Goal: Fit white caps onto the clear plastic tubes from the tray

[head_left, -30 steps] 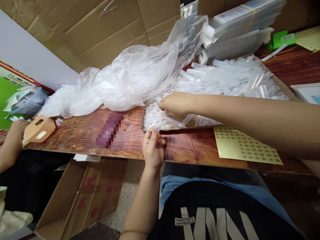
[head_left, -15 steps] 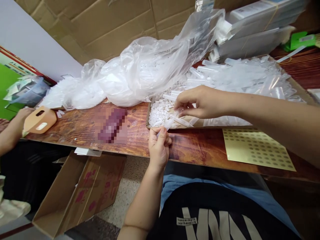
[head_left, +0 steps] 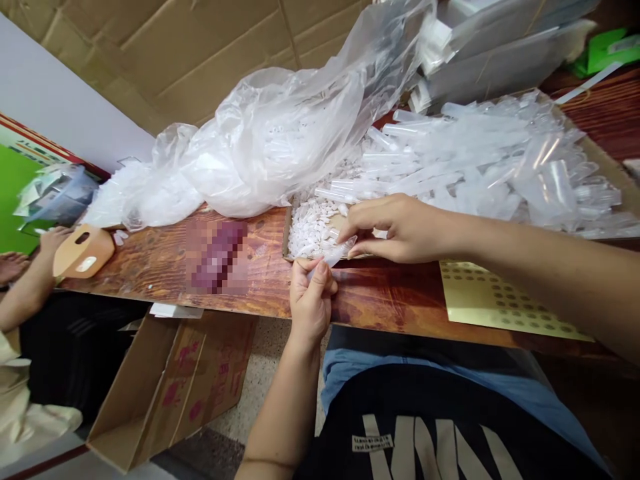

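Observation:
My left hand (head_left: 314,290) is closed around the lower end of a clear plastic tube (head_left: 340,253), at the near edge of a shallow cardboard box (head_left: 286,233). Thumb and fingers of my right hand (head_left: 383,230) are curled together at the tube's other end; what sits between them is too small to make out. Small white plastic pieces (head_left: 313,227) fill the box's left part, just beyond both hands. Many more clear tubes (head_left: 450,157) lie heaped in the right part, partly behind my right arm.
Large clear plastic bags (head_left: 250,160) slump behind the box. A yellow sticker sheet (head_left: 495,300) lies under my right forearm. Farther left are a blurred purple object (head_left: 219,257), an orange plastic item (head_left: 86,252) and another person's hand (head_left: 53,240). An open carton (head_left: 170,387) stands below the table.
My right hand has moved down and left from over the white pieces to the end of the tube in my left hand. My left hand stays almost where it was.

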`<state>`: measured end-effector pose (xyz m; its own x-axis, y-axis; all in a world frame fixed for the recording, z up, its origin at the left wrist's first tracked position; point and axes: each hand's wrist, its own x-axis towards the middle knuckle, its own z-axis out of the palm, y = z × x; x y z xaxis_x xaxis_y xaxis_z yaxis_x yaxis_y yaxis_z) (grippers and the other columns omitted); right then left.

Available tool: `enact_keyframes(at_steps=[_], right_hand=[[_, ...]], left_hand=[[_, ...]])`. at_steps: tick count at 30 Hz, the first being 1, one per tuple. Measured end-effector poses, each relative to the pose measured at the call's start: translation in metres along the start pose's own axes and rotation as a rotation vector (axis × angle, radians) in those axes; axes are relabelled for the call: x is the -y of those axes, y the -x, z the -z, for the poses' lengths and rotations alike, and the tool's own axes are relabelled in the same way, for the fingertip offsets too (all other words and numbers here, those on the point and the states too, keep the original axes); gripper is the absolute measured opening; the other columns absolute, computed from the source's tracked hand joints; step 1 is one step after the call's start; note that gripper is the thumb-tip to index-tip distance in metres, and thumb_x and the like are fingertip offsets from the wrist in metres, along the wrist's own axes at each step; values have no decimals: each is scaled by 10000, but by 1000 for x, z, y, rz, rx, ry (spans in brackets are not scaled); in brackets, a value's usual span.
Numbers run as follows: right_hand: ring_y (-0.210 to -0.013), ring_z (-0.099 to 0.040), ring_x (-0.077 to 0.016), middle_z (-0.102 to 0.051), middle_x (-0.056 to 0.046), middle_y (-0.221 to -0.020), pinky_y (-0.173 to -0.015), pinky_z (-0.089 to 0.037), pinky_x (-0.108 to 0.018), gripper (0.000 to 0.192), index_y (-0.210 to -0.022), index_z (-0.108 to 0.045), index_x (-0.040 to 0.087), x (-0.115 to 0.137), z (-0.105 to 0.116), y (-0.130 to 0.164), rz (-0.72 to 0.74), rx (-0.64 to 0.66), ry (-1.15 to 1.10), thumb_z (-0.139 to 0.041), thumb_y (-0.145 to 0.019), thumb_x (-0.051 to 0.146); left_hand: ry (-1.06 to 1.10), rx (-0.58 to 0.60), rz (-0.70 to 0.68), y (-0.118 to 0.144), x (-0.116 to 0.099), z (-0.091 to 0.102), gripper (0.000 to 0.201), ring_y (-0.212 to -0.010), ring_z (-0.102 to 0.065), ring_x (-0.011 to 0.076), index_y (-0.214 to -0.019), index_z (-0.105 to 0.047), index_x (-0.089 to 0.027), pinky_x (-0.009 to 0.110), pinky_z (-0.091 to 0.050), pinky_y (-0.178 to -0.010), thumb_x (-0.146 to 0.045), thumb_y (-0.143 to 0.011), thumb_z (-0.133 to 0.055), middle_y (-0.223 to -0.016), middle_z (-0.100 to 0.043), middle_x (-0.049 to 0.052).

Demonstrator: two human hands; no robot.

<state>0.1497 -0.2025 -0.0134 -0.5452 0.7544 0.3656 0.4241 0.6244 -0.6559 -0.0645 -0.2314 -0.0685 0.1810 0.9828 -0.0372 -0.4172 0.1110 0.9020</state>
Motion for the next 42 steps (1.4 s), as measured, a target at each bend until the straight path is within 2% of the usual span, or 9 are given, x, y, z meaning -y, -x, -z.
enact_keyframes(at_steps=[8, 13, 18, 22, 25, 29, 38, 40, 42], right_hand=[[-815, -640, -177, -707, -65, -881, -767, -471, -299, 171, -947, -704, 177, 2, -13, 6, 26, -64, 12, -554, -973, 253], [-706, -553, -163, -622, -55, -768, -704, -404, -306, 405, -722, -559, 188, 10, -19, 4, -136, 26, 30, -428, -1064, 360], [-902, -616, -213, -689, -119, -1030, -826, -452, -327, 171, -1052, -646, 147, 16, -18, 4, -118, 51, 66, -581, -974, 285], [-803, -605, -214, -674, -102, -879, -787, -439, -343, 281, -888, -627, 164, 19, -23, 3, -261, 96, 67, -466, -1057, 320], [-896, -626, -231, -695, -134, -1045, -825, -458, -348, 184, -1010, -639, 156, 19, -27, 4, -207, 40, 66, -570, -997, 326], [-822, -607, -219, -682, -123, -916, -786, -447, -351, 310, -863, -604, 166, 20, -30, 6, -249, 42, 75, -439, -1059, 341], [-887, -617, -237, -698, -149, -990, -819, -468, -362, 224, -992, -623, 150, 21, -32, 8, -131, 25, 101, -472, -1034, 310], [-910, -618, -240, -697, -150, -1001, -837, -468, -366, 209, -1005, -627, 147, 23, -32, 7, -123, 25, 52, -466, -1021, 281], [-817, -590, -205, -663, -94, -885, -790, -456, -342, 223, -896, -611, 168, 26, -30, 7, -245, 24, -91, -469, -1016, 290]], left_hand=[[-37, -3, -32, 1, 1, -2, 590, -486, -367, 53, -801, -442, -208, 188, -313, -504, -500, -727, -950, -554, -434, -99], [-43, 6, -27, 2, 1, -2, 584, -488, -373, 56, -805, -472, -207, 193, -313, -494, -517, -706, -957, -573, -458, -85], [-29, 35, -22, 2, 2, -1, 562, -481, -364, 54, -807, -479, -205, 187, -318, -502, -498, -724, -951, -548, -431, -94], [-31, 44, -22, 1, 2, 0, 543, -486, -367, 50, -822, -492, -201, 178, -317, -501, -484, -733, -946, -560, -447, -92], [-15, 46, -22, 1, 2, 1, 555, -479, -356, 50, -805, -469, -202, 177, -320, -496, -486, -736, -941, -553, -436, -95], [-10, 45, -6, 1, 0, 1, 574, -478, -345, 49, -792, -447, -203, 174, -301, -482, -481, -733, -946, -571, -470, -83], [5, 114, 48, 1, -1, 2, 589, -476, -277, 51, -761, -407, -205, 177, -273, -482, -480, -751, -928, -547, -357, -100], [-35, 138, -3, 4, 0, 3, 541, -487, -301, 57, -786, -421, -208, 183, -297, -496, -490, -809, -882, -569, -368, -95], [-188, 151, -176, 7, 0, 6, 395, -538, -397, 72, -856, -471, -211, 197, -366, -543, -441, -924, -784, -647, -446, -68]])
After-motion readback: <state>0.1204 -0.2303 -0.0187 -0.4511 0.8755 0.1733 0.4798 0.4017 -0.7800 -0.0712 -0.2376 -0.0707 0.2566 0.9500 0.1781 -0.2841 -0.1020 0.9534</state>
